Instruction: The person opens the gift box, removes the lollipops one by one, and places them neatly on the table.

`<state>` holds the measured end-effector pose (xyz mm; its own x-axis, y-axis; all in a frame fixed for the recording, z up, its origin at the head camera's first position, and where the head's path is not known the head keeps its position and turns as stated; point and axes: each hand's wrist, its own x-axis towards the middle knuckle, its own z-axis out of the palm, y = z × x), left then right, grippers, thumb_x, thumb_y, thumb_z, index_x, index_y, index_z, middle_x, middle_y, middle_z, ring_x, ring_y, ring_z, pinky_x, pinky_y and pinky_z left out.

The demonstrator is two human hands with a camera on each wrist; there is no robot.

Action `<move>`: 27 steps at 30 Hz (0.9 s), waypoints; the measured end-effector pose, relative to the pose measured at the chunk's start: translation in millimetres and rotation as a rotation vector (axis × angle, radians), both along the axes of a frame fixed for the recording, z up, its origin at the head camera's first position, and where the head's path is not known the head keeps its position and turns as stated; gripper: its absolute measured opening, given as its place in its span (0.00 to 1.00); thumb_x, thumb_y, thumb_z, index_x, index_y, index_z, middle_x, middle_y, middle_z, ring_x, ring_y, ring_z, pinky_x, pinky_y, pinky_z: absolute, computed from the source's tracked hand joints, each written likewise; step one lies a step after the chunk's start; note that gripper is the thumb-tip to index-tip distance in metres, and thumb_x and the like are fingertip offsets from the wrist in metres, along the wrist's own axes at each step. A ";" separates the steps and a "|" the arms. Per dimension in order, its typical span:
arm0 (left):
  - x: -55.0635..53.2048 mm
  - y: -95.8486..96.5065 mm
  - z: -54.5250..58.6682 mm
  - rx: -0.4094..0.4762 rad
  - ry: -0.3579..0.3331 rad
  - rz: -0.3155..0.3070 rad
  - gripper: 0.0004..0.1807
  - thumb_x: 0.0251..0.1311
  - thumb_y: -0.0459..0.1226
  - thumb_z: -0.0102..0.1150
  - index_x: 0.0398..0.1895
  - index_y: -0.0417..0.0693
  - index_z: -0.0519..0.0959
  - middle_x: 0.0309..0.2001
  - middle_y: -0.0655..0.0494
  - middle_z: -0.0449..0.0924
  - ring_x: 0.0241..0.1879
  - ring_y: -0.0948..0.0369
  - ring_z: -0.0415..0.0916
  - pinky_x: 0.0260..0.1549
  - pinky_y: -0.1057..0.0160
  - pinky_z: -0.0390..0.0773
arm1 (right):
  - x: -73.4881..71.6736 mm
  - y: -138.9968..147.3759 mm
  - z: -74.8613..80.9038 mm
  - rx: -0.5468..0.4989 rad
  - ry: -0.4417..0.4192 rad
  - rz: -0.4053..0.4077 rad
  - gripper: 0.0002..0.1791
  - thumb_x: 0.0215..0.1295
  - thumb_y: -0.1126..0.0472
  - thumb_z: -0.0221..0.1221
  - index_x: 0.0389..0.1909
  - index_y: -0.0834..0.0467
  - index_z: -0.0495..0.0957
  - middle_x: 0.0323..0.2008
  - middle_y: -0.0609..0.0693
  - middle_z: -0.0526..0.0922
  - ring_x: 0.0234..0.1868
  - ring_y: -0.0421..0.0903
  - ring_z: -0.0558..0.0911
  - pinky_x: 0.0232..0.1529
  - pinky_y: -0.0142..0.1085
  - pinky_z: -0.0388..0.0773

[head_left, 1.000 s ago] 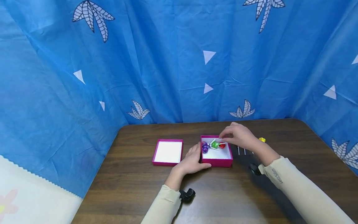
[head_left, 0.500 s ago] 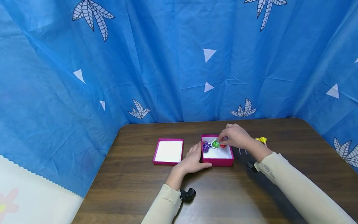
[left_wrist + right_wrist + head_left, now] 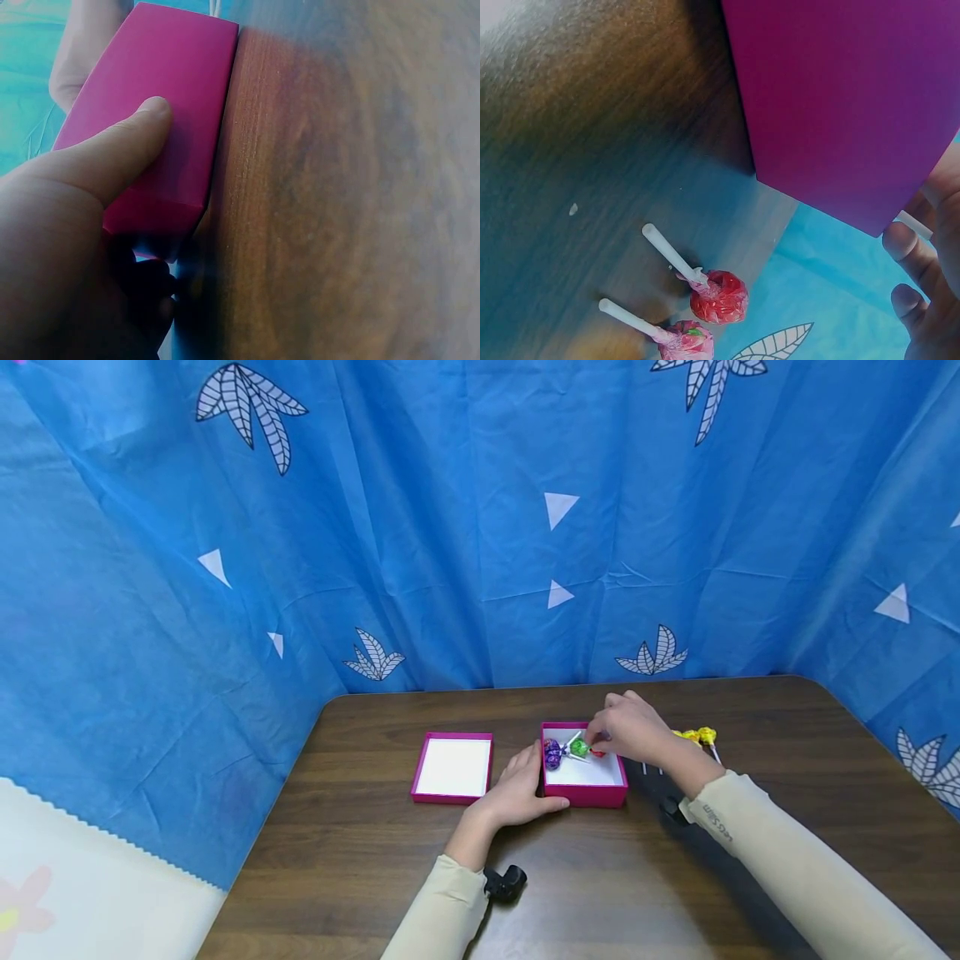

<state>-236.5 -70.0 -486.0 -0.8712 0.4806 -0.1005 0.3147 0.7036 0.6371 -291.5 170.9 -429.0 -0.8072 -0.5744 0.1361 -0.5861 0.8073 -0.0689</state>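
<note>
A deep pink box (image 3: 583, 796) with a white inside stands open-topped on the table. Purple lollipops (image 3: 552, 754), a green lollipop (image 3: 579, 747) and a red lollipop (image 3: 597, 753) lie in it. My left hand (image 3: 513, 789) rests against the box's near left corner, fingers along the left wall; its thumb (image 3: 131, 142) presses the front wall. My right hand (image 3: 630, 727) reaches over the right rim, thumb and fingers pinching the red lollipop's white stick (image 3: 916, 224). That hand partly covers the red candy.
Left of the box lies a shallow pink lid (image 3: 453, 767), white side up. Yellow lollipops (image 3: 707, 736) lie right of the box, partly behind my right arm. The right wrist view shows a red-wrapped lollipop (image 3: 720, 297) and a pink one (image 3: 686, 342) on the table. A blue curtain (image 3: 480, 527) hangs behind.
My right hand has moved slightly left and lower into the box, its fingertips closer over the red lollipop. More yellow lollipops show beside the arm. The left hand has stayed at the box.
</note>
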 end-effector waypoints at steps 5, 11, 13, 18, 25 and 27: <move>-0.8 -0.1 -0.1 0.001 -0.003 -0.002 0.59 0.60 0.61 0.62 0.81 0.45 0.39 0.81 0.49 0.45 0.80 0.51 0.45 0.77 0.46 0.52 | -0.1 -0.9 -2.9 0.003 0.024 0.002 0.09 0.50 0.52 0.76 0.34 0.44 0.90 0.32 0.39 0.90 0.31 0.40 0.66 0.35 0.36 0.58; -1.9 -1.0 -0.6 -0.011 -0.001 -0.004 0.59 0.60 0.62 0.61 0.81 0.45 0.38 0.81 0.49 0.45 0.80 0.51 0.45 0.78 0.47 0.52 | 1.7 -2.6 -7.4 -0.019 0.084 0.008 0.06 0.51 0.54 0.76 0.31 0.44 0.90 0.31 0.39 0.89 0.30 0.39 0.65 0.34 0.35 0.57; -1.9 -0.8 0.0 -0.006 0.000 -0.003 0.59 0.60 0.62 0.61 0.81 0.44 0.39 0.81 0.49 0.45 0.80 0.50 0.45 0.77 0.47 0.52 | 2.2 -2.5 -8.2 -0.029 0.092 0.005 0.06 0.52 0.54 0.76 0.31 0.44 0.90 0.30 0.39 0.89 0.30 0.40 0.65 0.33 0.35 0.57; -2.0 -0.5 -0.3 -0.009 -0.002 -0.002 0.59 0.60 0.62 0.61 0.81 0.45 0.39 0.81 0.49 0.45 0.80 0.50 0.44 0.78 0.47 0.52 | 3.6 -2.6 -8.7 -0.050 0.092 0.006 0.05 0.52 0.56 0.75 0.31 0.44 0.90 0.31 0.39 0.89 0.31 0.39 0.65 0.33 0.34 0.57; -2.2 -1.1 -2.3 -0.011 0.002 -0.006 0.60 0.60 0.61 0.61 0.81 0.44 0.38 0.82 0.48 0.43 0.80 0.50 0.43 0.78 0.47 0.51 | 3.3 -2.3 -9.5 -0.088 0.084 0.034 0.06 0.52 0.59 0.75 0.31 0.46 0.90 0.31 0.40 0.89 0.31 0.39 0.67 0.33 0.33 0.61; -2.1 -1.2 -2.5 -0.010 0.004 -0.008 0.60 0.60 0.61 0.61 0.81 0.44 0.38 0.82 0.48 0.43 0.80 0.50 0.43 0.78 0.47 0.51 | 2.7 -1.9 -9.9 -0.102 0.074 0.044 0.07 0.52 0.60 0.75 0.32 0.47 0.90 0.31 0.40 0.89 0.32 0.39 0.67 0.33 0.32 0.63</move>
<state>-238.6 -71.1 -488.5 -0.8678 0.4863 -0.1020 0.3228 0.7078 0.6284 -288.8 169.0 -438.9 -0.7672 -0.5889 0.2543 -0.6271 0.7719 -0.1047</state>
